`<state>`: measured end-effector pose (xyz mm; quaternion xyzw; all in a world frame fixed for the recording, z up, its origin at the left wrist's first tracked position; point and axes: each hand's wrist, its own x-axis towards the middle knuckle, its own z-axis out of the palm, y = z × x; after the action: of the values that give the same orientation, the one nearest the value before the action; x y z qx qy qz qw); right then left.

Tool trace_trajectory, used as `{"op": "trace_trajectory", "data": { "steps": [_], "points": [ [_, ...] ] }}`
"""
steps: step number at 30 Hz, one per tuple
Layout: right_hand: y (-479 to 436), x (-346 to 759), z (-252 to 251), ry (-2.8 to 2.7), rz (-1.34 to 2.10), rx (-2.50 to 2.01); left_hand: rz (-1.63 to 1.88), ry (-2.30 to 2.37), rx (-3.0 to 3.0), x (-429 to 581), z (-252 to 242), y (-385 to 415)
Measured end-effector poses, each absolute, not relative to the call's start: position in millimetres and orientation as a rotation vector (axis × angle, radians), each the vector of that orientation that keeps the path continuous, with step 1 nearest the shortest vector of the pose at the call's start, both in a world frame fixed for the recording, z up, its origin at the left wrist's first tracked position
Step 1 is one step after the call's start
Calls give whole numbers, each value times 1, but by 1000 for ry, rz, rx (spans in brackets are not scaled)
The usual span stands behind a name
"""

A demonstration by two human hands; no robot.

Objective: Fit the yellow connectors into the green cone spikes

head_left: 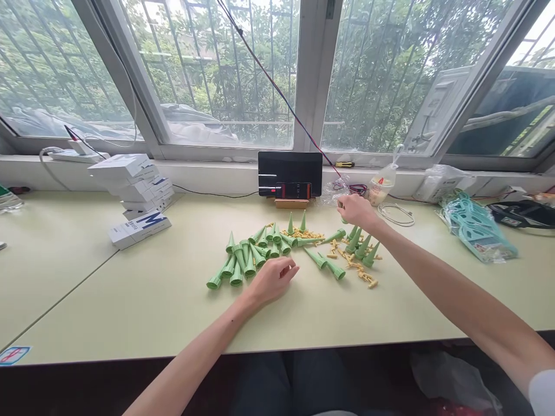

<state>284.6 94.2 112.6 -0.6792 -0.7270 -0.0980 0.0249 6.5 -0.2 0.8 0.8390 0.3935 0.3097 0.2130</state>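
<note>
My left hand (271, 280) rests on the table with its fingers loosely curled, and nothing shows in them. It lies just right of a heap of green plastic cones (249, 264). Farther out, my right hand (358, 210) is closed, palm down, and a bit of a green cone (344, 220) shows under its fingers; the rest is hidden. Below that hand several green cones (362, 247) stand upright or lean among small yellow plastic pieces (367, 278). Two loose cones (333, 267) lie between my hands. A pile of yellow pieces (306, 234) sits behind, with two upright cones (297, 222).
A black tablet (289, 167) with a phone (293, 190) before it stands at the back. Stacked white boxes (141, 185) are at left. A bagged cup (381, 185), a coiled white cable (396, 215) and turquoise items in plastic (477, 228) lie at right.
</note>
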Motion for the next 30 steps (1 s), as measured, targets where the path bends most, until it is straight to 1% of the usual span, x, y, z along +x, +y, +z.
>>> {"op": "trace_trajectory", "data": {
  "steps": [7, 15, 30],
  "points": [
    [112, 278, 104, -2366, -180, -2228, 862, 1083, 2331, 6, 1, 0],
    [110, 278, 101, -2536, -52, -2238, 842, 1090, 2343, 6, 2, -1],
    [112, 291, 97, -2538, -80, -2275, 822, 1091, 2370, 6, -1, 1]
  ]
}}
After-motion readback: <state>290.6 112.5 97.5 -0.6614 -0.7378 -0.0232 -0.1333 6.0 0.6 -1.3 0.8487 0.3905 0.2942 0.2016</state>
